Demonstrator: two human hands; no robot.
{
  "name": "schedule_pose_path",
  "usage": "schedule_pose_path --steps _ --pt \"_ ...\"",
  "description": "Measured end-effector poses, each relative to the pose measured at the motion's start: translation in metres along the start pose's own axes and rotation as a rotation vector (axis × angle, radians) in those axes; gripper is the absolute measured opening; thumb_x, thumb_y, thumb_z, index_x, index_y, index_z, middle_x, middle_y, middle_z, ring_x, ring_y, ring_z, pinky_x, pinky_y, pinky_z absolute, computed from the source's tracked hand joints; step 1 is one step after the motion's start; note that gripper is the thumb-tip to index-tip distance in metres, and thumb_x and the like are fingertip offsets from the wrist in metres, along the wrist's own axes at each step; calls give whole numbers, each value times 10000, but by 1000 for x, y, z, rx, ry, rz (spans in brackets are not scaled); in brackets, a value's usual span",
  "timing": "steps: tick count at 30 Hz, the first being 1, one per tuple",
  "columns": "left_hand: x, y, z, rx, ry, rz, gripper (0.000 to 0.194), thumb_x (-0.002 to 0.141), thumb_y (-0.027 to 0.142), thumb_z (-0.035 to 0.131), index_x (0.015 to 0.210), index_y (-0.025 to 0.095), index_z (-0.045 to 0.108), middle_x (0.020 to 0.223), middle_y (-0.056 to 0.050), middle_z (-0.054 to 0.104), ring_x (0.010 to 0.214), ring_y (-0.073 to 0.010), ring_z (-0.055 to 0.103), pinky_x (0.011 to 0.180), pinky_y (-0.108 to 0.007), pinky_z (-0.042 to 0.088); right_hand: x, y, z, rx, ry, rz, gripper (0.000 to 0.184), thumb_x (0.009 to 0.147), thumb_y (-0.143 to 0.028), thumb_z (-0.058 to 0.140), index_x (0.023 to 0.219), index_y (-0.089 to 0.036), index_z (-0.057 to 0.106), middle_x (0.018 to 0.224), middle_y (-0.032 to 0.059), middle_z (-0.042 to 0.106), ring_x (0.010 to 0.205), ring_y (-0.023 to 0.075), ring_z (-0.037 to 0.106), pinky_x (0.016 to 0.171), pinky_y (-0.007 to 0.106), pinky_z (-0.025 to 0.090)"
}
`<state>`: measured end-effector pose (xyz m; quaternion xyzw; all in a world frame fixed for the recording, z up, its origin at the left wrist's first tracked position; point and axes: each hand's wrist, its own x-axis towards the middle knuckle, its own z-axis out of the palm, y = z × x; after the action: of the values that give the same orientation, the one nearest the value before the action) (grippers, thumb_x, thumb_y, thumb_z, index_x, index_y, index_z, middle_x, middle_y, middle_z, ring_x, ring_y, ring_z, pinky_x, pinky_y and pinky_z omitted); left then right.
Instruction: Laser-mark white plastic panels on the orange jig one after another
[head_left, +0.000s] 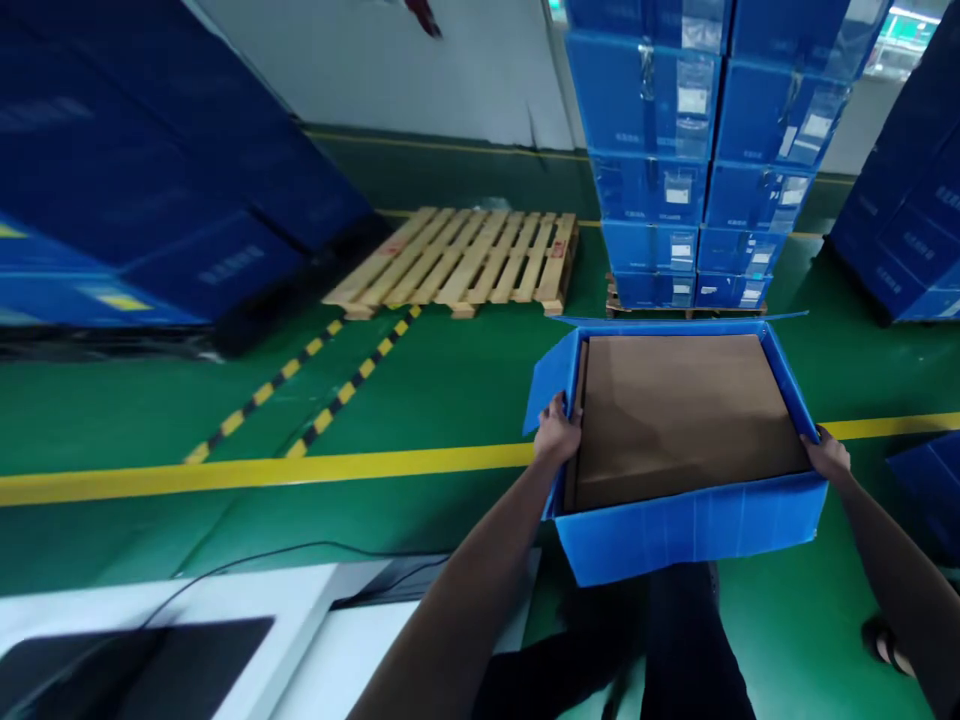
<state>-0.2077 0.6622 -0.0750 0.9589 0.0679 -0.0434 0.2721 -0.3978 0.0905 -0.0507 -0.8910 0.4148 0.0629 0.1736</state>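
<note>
A blue box point(690, 535) is held up above the green floor point(450, 385), in front of the person's dark-clad legs point(694, 645). Its top is open, and a brown cardboard piece point(686, 415) fills most of the opening; a narrow brown strip shows along the left edge. A blue flap point(551, 385) folds outward at that same edge. The left hand point(557, 432) grips the box's left edge, fingers curled over the rim; the right hand point(827, 455) grips the right edge close to the near right corner.

Past the box's far edge stands a tall stack of blue boxes point(649, 110). Beyond its far left corner, a wooden pallet point(465, 260) lies on the floor, with black-and-yellow striped tape point(352, 388) running from it towards a yellow line point(300, 477). Further left is a larger, blurred blue stack point(165, 170). A thin cable point(322, 545) crosses near a white surface point(322, 605) at lower left.
</note>
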Motion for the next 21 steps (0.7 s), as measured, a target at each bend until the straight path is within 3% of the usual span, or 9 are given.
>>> schedule_pose_path --steps 3,5,8,11,14,17,21 --pt "-19 15 -8 48 71 32 666 1144 464 312 1722 132 329 1738 -286 365 1544 -451 447 1269 -607 376 -1 -1 1 -65 21 23 730 1108 -572 556 1755 -264 420 1491 274 656 1388 439 657 1157 579 502" --pt "-38 27 -7 76 50 99 601 1133 446 344 1651 168 470 1694 -249 433 1569 -443 395 1329 -598 269 -2 -1 1 -86 37 25 747 1108 -605 540 1767 -288 390 1510 281 637 1395 451 652 1137 592 513" --pt "-71 47 10 92 -53 152 482 1083 409 486 1500 214 631 1553 -200 585 1524 -392 446 1325 -496 289 -2 1 0 -96 56 17 755 1105 -633 519 1765 -292 384 1533 276 620 1398 450 650 1120 593 524" --pt "-97 63 34 88 -94 44 639 992 391 621 1574 143 527 1605 -247 530 1542 -424 427 1297 -510 330 2 3 2 -94 68 3 775 1097 -646 508 1762 -270 378 1554 277 600 1400 464 641 1116 608 519" --pt "-104 74 42 59 -89 -129 848 935 449 691 1659 137 378 1692 -292 402 1578 -471 386 1272 -592 365 6 4 5 -81 80 -10 777 1087 -654 493 1755 -275 375 1600 252 567 1412 474 623 1124 625 510" --pt "-100 79 27 -3 -91 -287 859 947 494 669 1673 172 342 1690 -309 396 1572 -487 410 1185 -671 456 10 6 6 -64 85 -9 772 1076 -647 489 1749 -284 382 1600 237 571 1416 477 619 1121 636 516" --pt "-91 90 -9 -109 -107 -344 739 968 432 663 1587 87 457 1524 -348 575 1404 -451 619 1060 -552 570 14 10 6 -47 102 -4 798 1052 -667 476 1745 -279 401 1582 268 577 1419 488 618 1105 659 524"
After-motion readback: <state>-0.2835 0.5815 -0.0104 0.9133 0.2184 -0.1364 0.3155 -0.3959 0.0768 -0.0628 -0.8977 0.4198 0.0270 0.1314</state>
